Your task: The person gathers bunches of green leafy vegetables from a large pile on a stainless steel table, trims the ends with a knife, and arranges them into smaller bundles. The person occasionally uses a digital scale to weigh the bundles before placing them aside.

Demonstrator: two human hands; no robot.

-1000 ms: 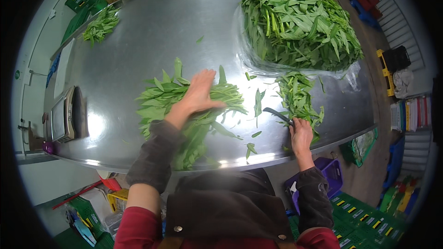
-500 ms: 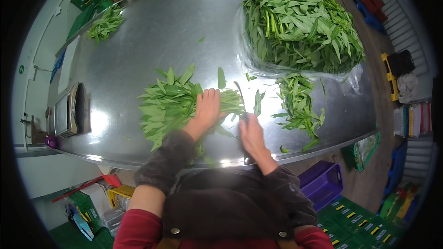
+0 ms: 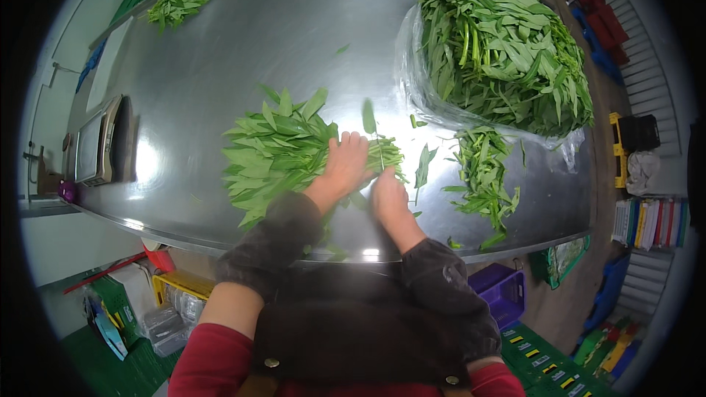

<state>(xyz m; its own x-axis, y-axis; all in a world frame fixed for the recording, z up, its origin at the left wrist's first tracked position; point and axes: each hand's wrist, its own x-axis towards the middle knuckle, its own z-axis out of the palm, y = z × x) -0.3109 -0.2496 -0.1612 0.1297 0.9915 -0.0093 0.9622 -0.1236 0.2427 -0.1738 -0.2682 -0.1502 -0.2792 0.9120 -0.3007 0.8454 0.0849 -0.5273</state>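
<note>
A bunch of leafy green stems (image 3: 276,151), looking like water spinach, lies on the steel table with its leaves to the left and cut ends to the right. Across its stems rests my left hand (image 3: 344,165), pressing and gripping them. My right hand (image 3: 390,195) is closed round a knife (image 3: 379,145); its thin dark blade crosses the stems just right of my left fingers. The knife's handle is hidden in my fist. One loose leaf (image 3: 368,116) lies beyond the blade, and another leaf (image 3: 423,165) is right of the stem ends.
A large heap of the same greens (image 3: 507,51) sits on clear plastic at the far right. Trimmings (image 3: 485,184) lie below it. At the left are a scale (image 3: 99,141) and a small bunch (image 3: 180,1). A purple crate (image 3: 500,294) stands below the table edge.
The knife has moved left, from the tips of the stems to across them near my left hand. My right hand has shifted with it; my left hand still holds the bunch.
</note>
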